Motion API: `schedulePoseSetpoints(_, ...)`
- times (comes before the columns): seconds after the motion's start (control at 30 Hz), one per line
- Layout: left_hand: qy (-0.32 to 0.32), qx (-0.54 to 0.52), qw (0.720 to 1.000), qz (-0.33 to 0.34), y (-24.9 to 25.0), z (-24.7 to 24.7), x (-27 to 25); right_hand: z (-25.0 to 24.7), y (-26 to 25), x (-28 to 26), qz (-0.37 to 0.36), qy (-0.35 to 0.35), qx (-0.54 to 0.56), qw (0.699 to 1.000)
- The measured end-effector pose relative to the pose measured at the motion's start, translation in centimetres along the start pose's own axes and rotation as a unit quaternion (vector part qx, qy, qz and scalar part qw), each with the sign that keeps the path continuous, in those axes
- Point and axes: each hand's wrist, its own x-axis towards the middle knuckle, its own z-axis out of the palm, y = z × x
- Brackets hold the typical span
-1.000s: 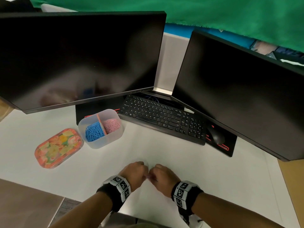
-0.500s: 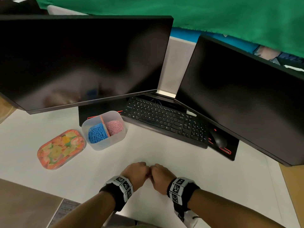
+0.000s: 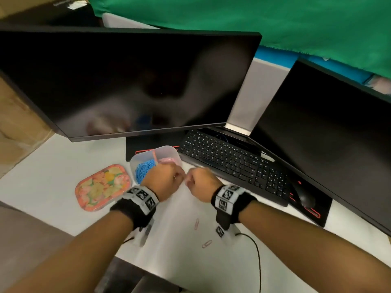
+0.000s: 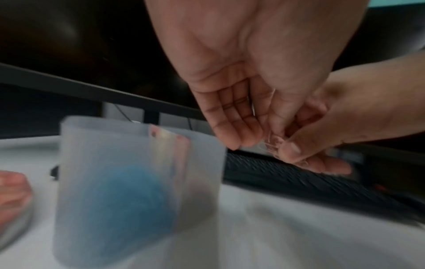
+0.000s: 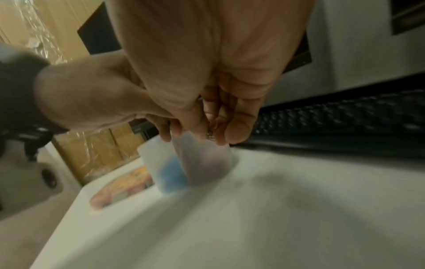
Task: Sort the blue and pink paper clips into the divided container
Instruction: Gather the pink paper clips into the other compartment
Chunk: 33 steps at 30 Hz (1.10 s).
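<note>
The translucent divided container (image 3: 132,166) stands before the left monitor, with blue paper clips (image 3: 143,169) in its left half and pink paper clips (image 3: 168,160) in its right half. Both hands hover close together at its near right corner. My right hand (image 5: 210,136) pinches a small bunch of pink clips (image 4: 274,143) between thumb and fingers. My left hand (image 4: 248,140) hangs beside it, fingers nearly straight and pointing down over the container (image 4: 115,145). Two loose pink clips (image 3: 196,224) (image 3: 207,243) lie on the white table, behind the wrists.
A floral lid (image 3: 101,187) lies left of the container. A black keyboard (image 3: 228,163) and mouse (image 3: 304,197) sit to the right under two dark monitors (image 3: 127,81). A black cable (image 3: 257,250) trails near the right forearm.
Both hands have lifted off the near part of the table and moved forward to the container. Two pink clips now show on the table where the hands were.
</note>
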Motion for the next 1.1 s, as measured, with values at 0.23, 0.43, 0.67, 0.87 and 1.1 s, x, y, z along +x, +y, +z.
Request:
schedulePoseSetpoints(0.23, -0.007, 0.053, 0.979, -0.199, -3.1, -2.5, 3.3, -0.3, -5.5, 6.4, 0.091, 0.031, 0.011, 0.995)
schedulePoseSetpoints(0.43, -0.037, 0.06, 0.974, -0.217, -3.6, -2.4, 4.4, -0.7, -5.3, 6.5, 0.07, 0.037, 0.061, 0.995)
schedulePoseSetpoints(0.67, -0.083, 0.059, 0.991, -0.084, -1.0, 0.2, 1.2, 1.0, 3.0, -2.0, -0.109, -0.058, -0.084, 0.989)
schedulePoseSetpoints(0.87, -0.234, 0.066, 0.969, -0.048, 2.7, 5.9, -2.0, 4.8, 7.5, -9.2, -0.177, -0.19, -0.154, 0.953)
schedulePoseSetpoints(1.1, -0.267, 0.136, 0.952, -0.058, 5.7, 8.7, -3.2, 7.7, 8.6, -9.4, -0.218, -0.191, -0.188, 0.938)
